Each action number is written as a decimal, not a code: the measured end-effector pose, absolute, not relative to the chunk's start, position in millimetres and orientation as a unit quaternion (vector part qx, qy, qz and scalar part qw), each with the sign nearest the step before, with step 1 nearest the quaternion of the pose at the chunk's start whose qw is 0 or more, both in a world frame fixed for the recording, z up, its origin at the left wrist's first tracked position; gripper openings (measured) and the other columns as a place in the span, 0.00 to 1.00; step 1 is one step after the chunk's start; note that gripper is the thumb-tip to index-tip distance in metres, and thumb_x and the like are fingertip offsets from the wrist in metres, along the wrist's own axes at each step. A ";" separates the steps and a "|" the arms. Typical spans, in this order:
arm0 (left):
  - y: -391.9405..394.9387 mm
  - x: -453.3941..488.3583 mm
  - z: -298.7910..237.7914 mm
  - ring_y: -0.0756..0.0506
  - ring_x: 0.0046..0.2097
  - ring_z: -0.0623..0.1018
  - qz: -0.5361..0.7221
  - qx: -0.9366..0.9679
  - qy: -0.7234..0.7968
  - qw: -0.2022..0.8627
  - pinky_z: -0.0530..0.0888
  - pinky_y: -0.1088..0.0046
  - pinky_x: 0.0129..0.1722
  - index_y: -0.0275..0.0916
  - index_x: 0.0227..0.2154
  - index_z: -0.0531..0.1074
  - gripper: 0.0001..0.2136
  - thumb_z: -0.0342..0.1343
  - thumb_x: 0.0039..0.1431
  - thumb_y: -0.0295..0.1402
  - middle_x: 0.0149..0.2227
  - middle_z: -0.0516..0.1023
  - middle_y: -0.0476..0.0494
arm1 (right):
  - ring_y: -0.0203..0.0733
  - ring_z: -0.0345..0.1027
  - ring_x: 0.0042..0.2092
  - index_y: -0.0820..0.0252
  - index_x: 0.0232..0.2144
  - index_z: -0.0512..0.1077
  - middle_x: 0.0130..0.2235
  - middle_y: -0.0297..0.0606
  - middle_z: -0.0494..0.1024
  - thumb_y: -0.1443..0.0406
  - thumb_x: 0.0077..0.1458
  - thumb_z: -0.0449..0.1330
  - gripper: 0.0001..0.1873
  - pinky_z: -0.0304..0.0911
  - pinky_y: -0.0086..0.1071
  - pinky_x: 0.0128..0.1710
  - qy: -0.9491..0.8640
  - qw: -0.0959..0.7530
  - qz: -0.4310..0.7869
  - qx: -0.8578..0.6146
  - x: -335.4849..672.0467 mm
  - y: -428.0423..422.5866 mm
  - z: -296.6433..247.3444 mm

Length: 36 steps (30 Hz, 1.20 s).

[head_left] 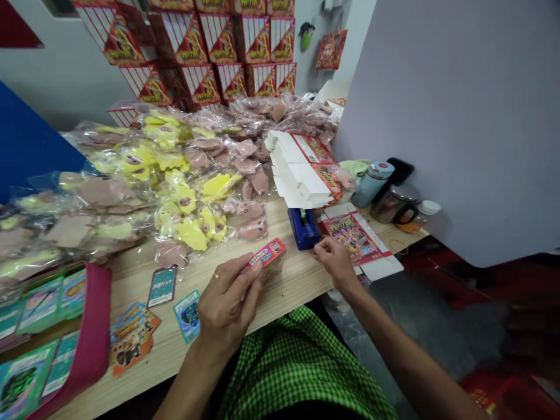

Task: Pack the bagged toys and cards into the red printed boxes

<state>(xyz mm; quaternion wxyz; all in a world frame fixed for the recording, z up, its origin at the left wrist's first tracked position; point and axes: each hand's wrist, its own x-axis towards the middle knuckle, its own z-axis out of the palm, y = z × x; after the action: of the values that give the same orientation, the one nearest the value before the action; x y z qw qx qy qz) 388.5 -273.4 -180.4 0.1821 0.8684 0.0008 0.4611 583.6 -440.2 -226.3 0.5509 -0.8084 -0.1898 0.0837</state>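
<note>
My left hand (230,300) is wrapped over a small red box (273,249) with colourful print, which it holds near the table's front edge; the palm hides much of the box. Beside the front end of a blue tape dispenser (303,233), my right hand (336,259) has its fingertips pinched together. Whatever may lie between those fingertips is too small to make out. A flattened red printed carton (356,236) lies just beyond the right hand. Left of the left hand are a shiny green card (188,315), a dark teal card (162,287) and a fan of orange cards (133,338).
Bagged yellow (192,230) and pinkish-brown (249,149) pieces pile across the table's back. A pink bin (98,315) of cards stands left. Folded cartons (301,175) lie behind the dispenser; a blue bottle (373,182) and mug (389,204) stand right. Red boxes (227,41) are stacked behind.
</note>
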 end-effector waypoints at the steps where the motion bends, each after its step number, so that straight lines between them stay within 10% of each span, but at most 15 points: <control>1: -273.6 388.6 -179.7 0.44 0.46 0.81 0.459 0.870 0.002 0.180 0.80 0.67 0.47 0.36 0.46 0.76 0.11 0.61 0.61 0.21 0.47 0.81 0.37 | 0.47 0.71 0.39 0.55 0.22 0.63 0.31 0.39 0.72 0.61 0.53 0.60 0.12 0.69 0.38 0.38 -0.194 0.551 0.060 -0.810 578.2 -443.6 -220.5; 5: -273.6 389.9 -177.7 0.44 0.45 0.81 0.453 0.875 0.005 0.170 0.81 0.67 0.45 0.36 0.45 0.76 0.09 0.60 0.63 0.22 0.46 0.81 0.37 | 0.39 0.66 0.29 0.57 0.34 0.74 0.27 0.34 0.73 0.64 0.60 0.59 0.05 0.63 0.32 0.30 -0.306 0.549 0.054 -0.776 544.4 -449.7 -180.2; 12: -274.2 390.0 -179.1 0.45 0.45 0.82 0.462 0.866 0.018 0.191 0.81 0.68 0.44 0.38 0.49 0.73 0.14 0.62 0.61 0.23 0.44 0.82 0.40 | 0.33 0.64 0.22 0.64 0.67 0.61 0.23 0.27 0.74 0.64 0.62 0.57 0.32 0.62 0.27 0.23 -0.371 0.630 0.314 -0.606 500.4 -410.4 -142.2; 24: -269.4 386.2 -164.1 0.45 0.42 0.79 0.375 0.893 -0.009 0.247 0.81 0.67 0.41 0.38 0.49 0.76 0.11 0.58 0.65 0.26 0.42 0.78 0.41 | 0.34 0.66 0.20 0.68 0.70 0.47 0.21 0.27 0.75 0.66 0.55 0.58 0.44 0.63 0.24 0.20 -0.263 0.651 0.379 -0.603 498.3 -398.1 -146.2; 36: -252.1 416.0 -122.6 0.49 0.27 0.73 0.192 0.930 0.040 0.311 0.68 0.74 0.27 0.40 0.28 0.73 0.06 0.60 0.62 0.30 0.26 0.75 0.51 | 0.39 0.70 0.24 0.65 0.72 0.37 0.23 0.28 0.75 0.62 0.58 0.60 0.49 0.68 0.31 0.24 -0.245 0.710 0.329 -0.573 488.4 -391.7 -169.2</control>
<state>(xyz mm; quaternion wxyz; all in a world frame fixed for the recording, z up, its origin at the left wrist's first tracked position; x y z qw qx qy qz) 416.0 -252.1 -122.6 0.3110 0.9300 0.0404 0.1918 488.4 -391.7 -169.2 0.7097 -0.5730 -0.2448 0.3288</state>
